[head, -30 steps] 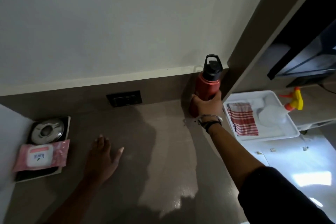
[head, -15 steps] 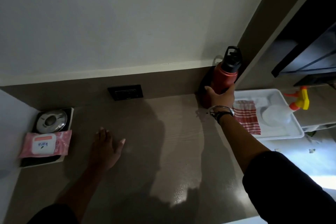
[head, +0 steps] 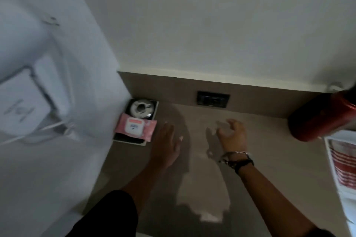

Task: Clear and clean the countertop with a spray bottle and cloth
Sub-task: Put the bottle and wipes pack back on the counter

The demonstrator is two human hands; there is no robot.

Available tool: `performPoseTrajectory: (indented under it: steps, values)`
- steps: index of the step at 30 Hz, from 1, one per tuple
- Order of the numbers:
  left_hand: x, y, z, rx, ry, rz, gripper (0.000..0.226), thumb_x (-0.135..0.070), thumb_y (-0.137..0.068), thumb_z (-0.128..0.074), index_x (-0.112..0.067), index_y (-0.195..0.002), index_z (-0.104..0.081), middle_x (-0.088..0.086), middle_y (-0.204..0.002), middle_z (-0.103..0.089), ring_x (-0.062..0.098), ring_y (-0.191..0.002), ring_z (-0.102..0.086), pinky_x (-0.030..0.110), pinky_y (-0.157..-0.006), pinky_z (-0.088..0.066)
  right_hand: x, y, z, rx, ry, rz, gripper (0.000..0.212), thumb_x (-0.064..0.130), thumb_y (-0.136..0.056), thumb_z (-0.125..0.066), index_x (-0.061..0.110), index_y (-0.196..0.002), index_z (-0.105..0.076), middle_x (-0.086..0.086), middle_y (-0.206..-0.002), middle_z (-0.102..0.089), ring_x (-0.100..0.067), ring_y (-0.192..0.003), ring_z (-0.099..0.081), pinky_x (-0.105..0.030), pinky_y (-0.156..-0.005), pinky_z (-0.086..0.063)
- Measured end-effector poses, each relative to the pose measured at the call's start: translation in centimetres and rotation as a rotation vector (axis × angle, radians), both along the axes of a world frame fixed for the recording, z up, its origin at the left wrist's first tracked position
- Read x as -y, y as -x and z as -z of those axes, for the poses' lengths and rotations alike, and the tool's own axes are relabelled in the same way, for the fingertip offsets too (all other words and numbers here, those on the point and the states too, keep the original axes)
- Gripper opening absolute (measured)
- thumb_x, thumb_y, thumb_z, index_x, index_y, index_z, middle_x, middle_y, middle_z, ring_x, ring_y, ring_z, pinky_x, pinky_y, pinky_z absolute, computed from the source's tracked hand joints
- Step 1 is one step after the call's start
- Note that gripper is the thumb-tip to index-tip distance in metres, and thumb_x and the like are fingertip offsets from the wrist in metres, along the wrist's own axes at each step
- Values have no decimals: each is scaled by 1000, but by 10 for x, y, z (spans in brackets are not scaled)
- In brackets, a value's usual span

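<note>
Pink wipes pack [head: 135,127] just beside left hand [head: 167,144]; red bottle [head: 320,116] far right.

Countertop [head: 269,159] bears red bottle [head: 316,119], small tray [head: 133,139].

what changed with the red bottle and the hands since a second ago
The right hand let go of the red water bottle, which now stands alone in the right back corner, and swung left to hover open over the countertop. The view also turned left. The left hand stays flat on the counter, and the pink wipes pack still lies on the black tray in the left corner.
</note>
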State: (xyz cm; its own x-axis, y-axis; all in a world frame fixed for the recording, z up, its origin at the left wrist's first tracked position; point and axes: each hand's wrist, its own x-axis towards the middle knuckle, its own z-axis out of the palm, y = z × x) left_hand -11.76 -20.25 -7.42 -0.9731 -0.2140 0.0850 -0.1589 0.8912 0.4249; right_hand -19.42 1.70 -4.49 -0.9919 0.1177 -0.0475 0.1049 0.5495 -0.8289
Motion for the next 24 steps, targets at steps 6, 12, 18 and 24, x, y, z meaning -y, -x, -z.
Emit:
performPoseTrajectory:
  steps: [6,12,18,24]
  values:
    - [91,-7,-22,-50,-98,-401,48,-18,-93,-55,-1,-138,-49,22,-145,-48,37,-136,-43,45,-114,-35,153,1,-2,257,-36,-456,47,38,-75,-79,11,-112,-68,-8,-113,-68,-26,-104,-63,-31,-87,-48]
    - [144,-10,-19,150,-174,-439,54,-15,-93,-45,-12,-146,-36,19,-134,-53,36,-125,-49,47,-103,-45,233,-2,14,429,-37,-460,31,47,-70,-76,20,-83,-73,1,-74,-71,-17,-71,-69,-18,-52,-44]
    - [147,0,-17,117,-234,-520,31,-14,-92,-50,-1,-119,-55,19,-118,-63,34,-110,-62,42,-86,-57,252,6,28,562,131,-220,25,18,-67,-78,8,-90,-75,-10,-86,-76,-22,-75,-72,-31,-69,-60]
    - [113,1,-20,-65,-475,-712,23,-13,-86,-57,1,-104,-60,20,-107,-66,35,-95,-69,41,-68,-62,215,-2,19,639,541,-8,26,-9,-64,-78,10,-74,-65,-17,-84,-74,-36,-82,-72,-57,-74,-60]
